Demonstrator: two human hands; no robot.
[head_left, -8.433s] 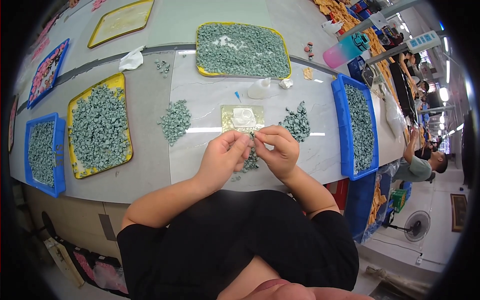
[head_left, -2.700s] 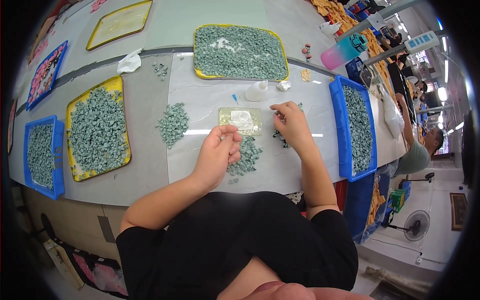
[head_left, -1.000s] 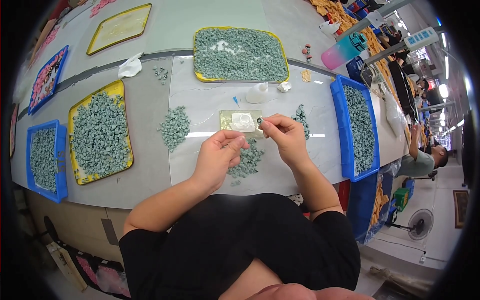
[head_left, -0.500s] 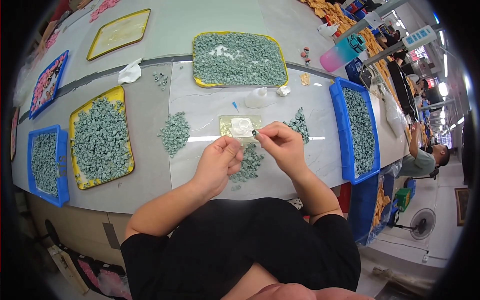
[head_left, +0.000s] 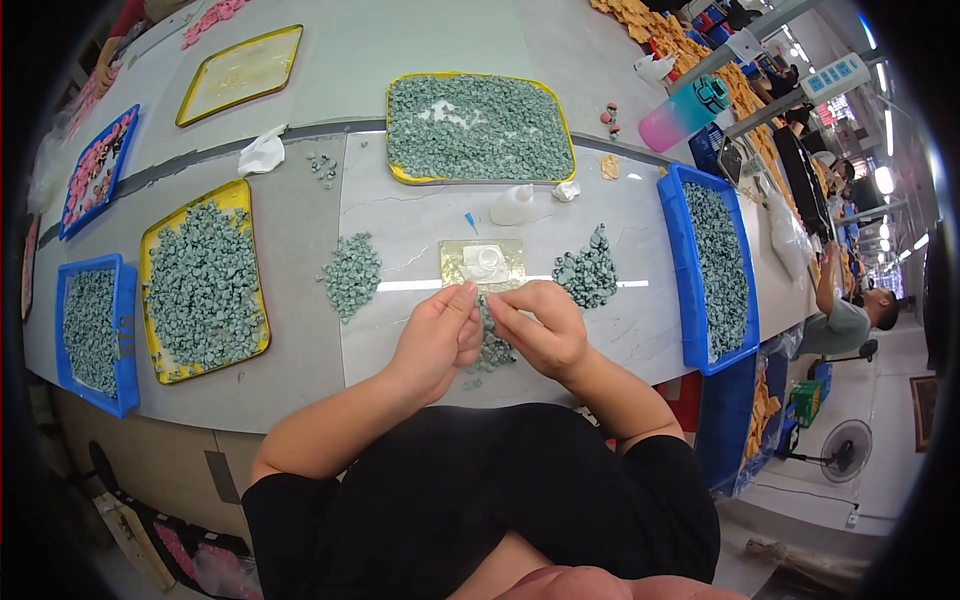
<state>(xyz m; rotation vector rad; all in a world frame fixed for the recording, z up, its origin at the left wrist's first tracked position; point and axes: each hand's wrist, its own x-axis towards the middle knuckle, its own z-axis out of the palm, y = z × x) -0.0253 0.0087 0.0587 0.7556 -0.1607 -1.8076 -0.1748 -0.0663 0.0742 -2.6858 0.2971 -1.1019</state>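
Note:
My left hand [head_left: 437, 338] and my right hand [head_left: 545, 328] are both closed in a pinch, their fingertips meeting just in front of a small yellowish plate [head_left: 451, 262]. Whatever lies between the fingertips is too small and covered to make out. On the plate rests a flat white, clear-looking dish [head_left: 486, 261]. Below my right fingers, partly covered, is a pile of small grey-green pieces [head_left: 495, 352]. Another grey-green pile [head_left: 350, 277] sits left of my hands, and a darker-marked pile [head_left: 586, 272] lies to the right.
Behind the plate are a white squeeze bottle [head_left: 513, 206], a blue nozzle tip [head_left: 470, 219] and crumpled tissue [head_left: 566, 191]. A yellow tray [head_left: 482, 181] of green pieces stands farther back. Blue bins [head_left: 675, 270] and another yellow tray [head_left: 262, 300] flank the area. A pink-teal bottle [head_left: 683, 113] stands far right.
My right hand has moved left and slightly down, bringing its fingertips against my left ones. The small dark green piece seen in its pinch before is now hidden.

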